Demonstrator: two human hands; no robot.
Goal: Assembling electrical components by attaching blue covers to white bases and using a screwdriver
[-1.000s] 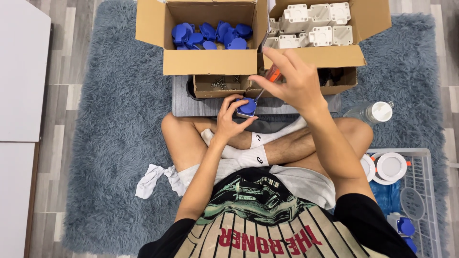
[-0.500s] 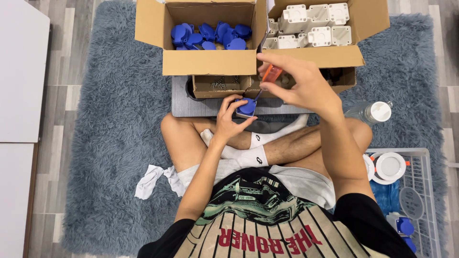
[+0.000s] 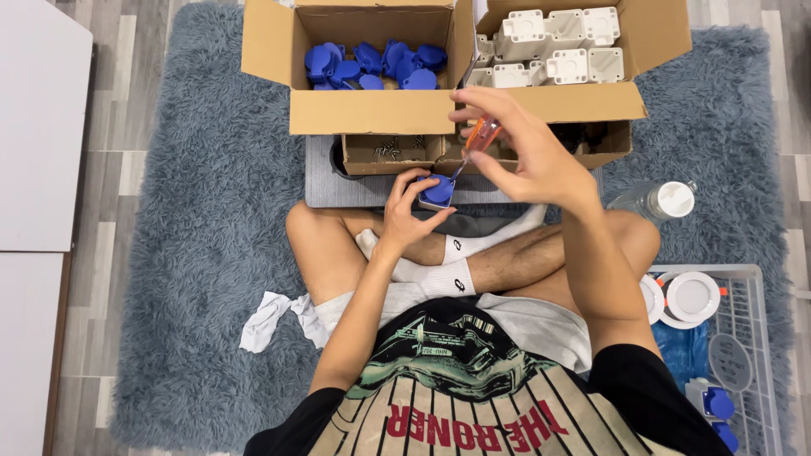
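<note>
L hand point(image 3: 407, 213) is wrapped around a small blue-capped plastic part point(image 3: 438, 191), grey/white base under the cap, held just above the crossed legs, near edge of the grey board point(image 3: 338, 190). R hand point(image 3: 519, 152) pinches an orange-handled screwdriver point(image 3: 478, 140) w/ thumb + fingertips, shaft angled down-left, tip resting on the cap top (can't tell if it sits in a screw head, too small).

Handling, my read: part looks like rigid moulded plastic, light, not fragile, smooth so prob a bit slippery under torque. Best hold is around the base sides, as the L hand has it, leaving the cap top clear for the tip. Driver is thin and light; fingertip pinch high on the handle suits spinning, not hard pushing.

Position: part sits centre, right in front of the torso, L hand cupping it from the near-left, R hand above and to the far-right of it, linked only via the driver.

Around: far-left carton of blue caps point(image 3: 372, 63), far-right carton of white housings point(image 3: 549, 46), small open box of screws point(image 3: 390, 150) just beyond the part. Clear bottle point(image 3: 655, 201) to the right, wire basket point(image 3: 752, 338) near-right.
</note>
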